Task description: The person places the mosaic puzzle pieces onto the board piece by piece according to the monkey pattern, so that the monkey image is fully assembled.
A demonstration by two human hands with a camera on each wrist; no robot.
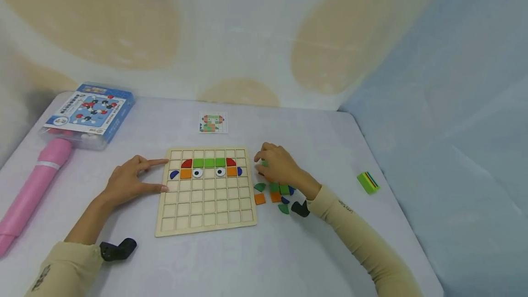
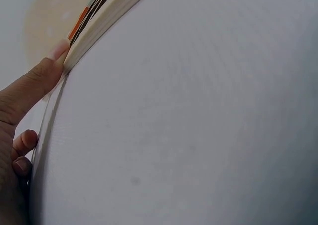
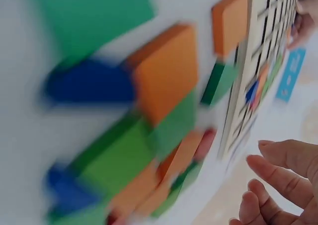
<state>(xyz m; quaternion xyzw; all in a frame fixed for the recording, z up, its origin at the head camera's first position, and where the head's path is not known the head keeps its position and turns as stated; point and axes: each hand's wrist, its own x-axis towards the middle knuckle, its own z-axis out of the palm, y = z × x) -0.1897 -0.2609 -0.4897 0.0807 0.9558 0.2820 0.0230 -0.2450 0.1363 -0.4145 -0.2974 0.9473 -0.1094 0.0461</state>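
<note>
A square wooden grid board [image 1: 209,219] lies on the table. It holds red, green, orange and blue pieces and two round eye pieces [image 1: 197,173] in its upper rows. My left hand [image 1: 129,178] touches the board's left edge with outstretched index finger and thumb; the left wrist view shows a fingertip against that edge. Right of the board, my right hand [image 1: 280,164] hovers over a pile of green, orange and blue pieces [image 1: 275,196]. A green piece [image 1: 264,163] shows near its fingertips. In the right wrist view its bent fingers [image 3: 283,180] show nothing between them.
Behind the board lies a small pattern card [image 1: 213,123]. At the left are a boxed molecule model set [image 1: 90,113] and a pink cylindrical object [image 1: 37,187]. A small green striped block [image 1: 368,182] lies far right.
</note>
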